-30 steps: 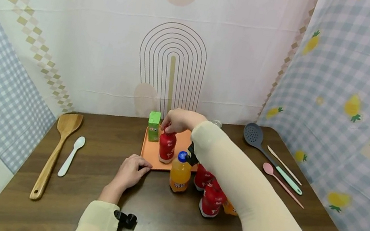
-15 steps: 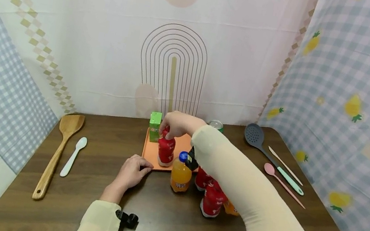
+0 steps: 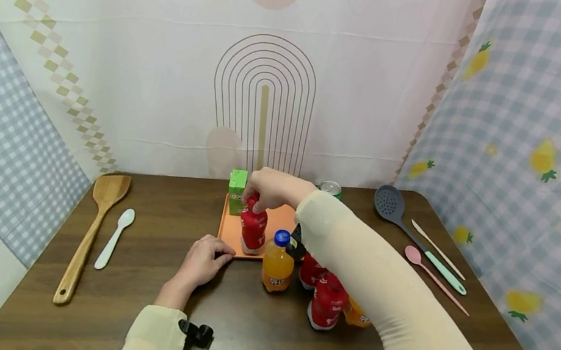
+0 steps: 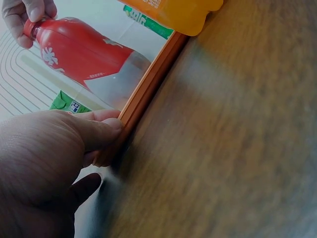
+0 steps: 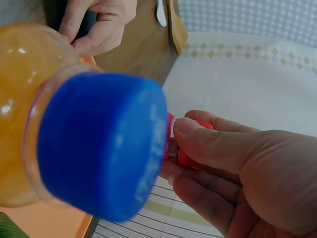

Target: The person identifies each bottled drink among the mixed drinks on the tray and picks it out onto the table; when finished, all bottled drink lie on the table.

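My right hand (image 3: pixel 278 190) holds a red-labelled bottle (image 3: pixel 253 232) by its red cap and neck. That bottle stands over the front left part of an orange tray (image 3: pixel 281 218), its base close to the front rim. In the left wrist view it shows a clear lower part. My left hand (image 3: pixel 203 258) pinches the tray's front left corner between thumb and fingers. Behind the red bottle, on the tray, stands a green drink carton (image 3: pixel 236 189). An orange soda bottle with a blue cap (image 3: pixel 278 264) stands just in front of the tray and looms large in the right wrist view.
Right of the soda bottle stand more red bottles (image 3: pixel 328 307) and another orange bottle (image 3: pixel 357 315), partly behind my right arm. A green can (image 3: pixel 331 189) is at the back. A wooden spatula (image 3: pixel 92 230) and white spoon (image 3: pixel 115 239) lie left; a slotted skimmer (image 3: pixel 389 204) and pink spoon (image 3: pixel 414 255) lie right.
My right hand has brought the red bottle slightly nearer the tray's front rim. The left hand stays at the tray corner.
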`<control>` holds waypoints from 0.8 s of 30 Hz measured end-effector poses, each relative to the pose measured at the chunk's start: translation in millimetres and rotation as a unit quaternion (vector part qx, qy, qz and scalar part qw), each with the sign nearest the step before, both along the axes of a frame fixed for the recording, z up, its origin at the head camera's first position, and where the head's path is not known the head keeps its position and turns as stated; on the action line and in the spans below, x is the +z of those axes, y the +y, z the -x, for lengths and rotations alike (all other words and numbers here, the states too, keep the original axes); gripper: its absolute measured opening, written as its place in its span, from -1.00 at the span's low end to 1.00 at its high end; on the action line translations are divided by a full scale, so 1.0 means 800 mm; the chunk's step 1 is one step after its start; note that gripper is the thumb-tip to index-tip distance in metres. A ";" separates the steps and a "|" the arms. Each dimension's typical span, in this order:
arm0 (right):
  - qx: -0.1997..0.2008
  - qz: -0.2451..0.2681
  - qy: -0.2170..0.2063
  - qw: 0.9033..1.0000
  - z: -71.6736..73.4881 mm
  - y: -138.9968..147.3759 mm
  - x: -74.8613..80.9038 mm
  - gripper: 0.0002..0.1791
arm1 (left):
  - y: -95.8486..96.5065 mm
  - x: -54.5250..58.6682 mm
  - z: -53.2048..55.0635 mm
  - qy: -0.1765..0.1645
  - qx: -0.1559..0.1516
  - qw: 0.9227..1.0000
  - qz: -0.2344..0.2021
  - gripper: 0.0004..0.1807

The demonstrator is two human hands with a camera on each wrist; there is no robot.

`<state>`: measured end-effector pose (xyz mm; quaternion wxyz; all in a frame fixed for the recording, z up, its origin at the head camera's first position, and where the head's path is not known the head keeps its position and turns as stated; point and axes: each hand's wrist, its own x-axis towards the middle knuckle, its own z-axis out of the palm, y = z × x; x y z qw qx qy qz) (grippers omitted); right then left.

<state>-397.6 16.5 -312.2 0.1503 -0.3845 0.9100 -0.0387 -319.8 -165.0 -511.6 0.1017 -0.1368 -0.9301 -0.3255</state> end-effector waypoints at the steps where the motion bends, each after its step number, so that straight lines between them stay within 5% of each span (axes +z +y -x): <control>1: 0.003 0.002 -0.001 1.000 -0.001 0.000 0.001 -0.71 | 0.000 0.000 0.000 0.000 0.000 1.000 0.000 -0.92; 10: 0.053 0.028 0.024 0.998 -0.018 -0.004 0.024 -0.69 | -0.002 0.000 0.000 0.000 0.004 1.000 -0.009 -0.94; 24: 0.124 0.068 0.037 0.989 -0.068 0.003 0.046 -0.72 | -0.005 -0.001 0.001 0.056 -0.012 0.998 0.002 -0.85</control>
